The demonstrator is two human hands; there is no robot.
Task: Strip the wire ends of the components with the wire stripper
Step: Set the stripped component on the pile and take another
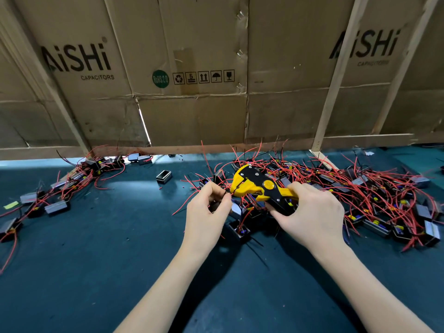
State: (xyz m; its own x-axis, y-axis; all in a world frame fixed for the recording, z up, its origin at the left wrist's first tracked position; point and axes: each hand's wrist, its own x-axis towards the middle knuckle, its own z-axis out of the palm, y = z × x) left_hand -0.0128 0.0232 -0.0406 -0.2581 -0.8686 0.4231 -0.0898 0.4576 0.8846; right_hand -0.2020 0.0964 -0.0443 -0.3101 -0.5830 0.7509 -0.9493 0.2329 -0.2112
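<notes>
Two bare forearms reach in from the near edge over the dark green counter (96, 272), and both hands are busy. Right hand (312, 212) has its grip wrapped tight around the handles of the yellow and black wire stripper (258, 186), fingers curled underneath, thumb on top. Its head points away from that hand, toward the left hand (206, 210).

Left hand's grip is a pinch: thumb and fingertips closed on a thin dark wire (227, 193) right at the stripper's mouth, with a red wire end touching the yellow nose there too. Which of them sits inside the tool I cannot tell.

Just below the stripper, between the two hands, a small black box component (240, 230) sits on the counter, open top up, red and black leads rising out of it toward the tool.

Behind the stripper and on the far side of the right hand, there's a big tangled pile of components (360, 195): black and grey boxes, yellow and blue parts, red wires everywhere. Well away from the stripper, past the left hand, a thinner scatter of components (60, 188) trails along the counter. Between that scatter and the stripper one empty black case (164, 176) lies alone.

Beyond the stripper, flattened cardboard boxes (192, 68) printed "AiSHi CAPACITORS" wall off the back of the counter, braced by pale wooden slats (336, 75).
</notes>
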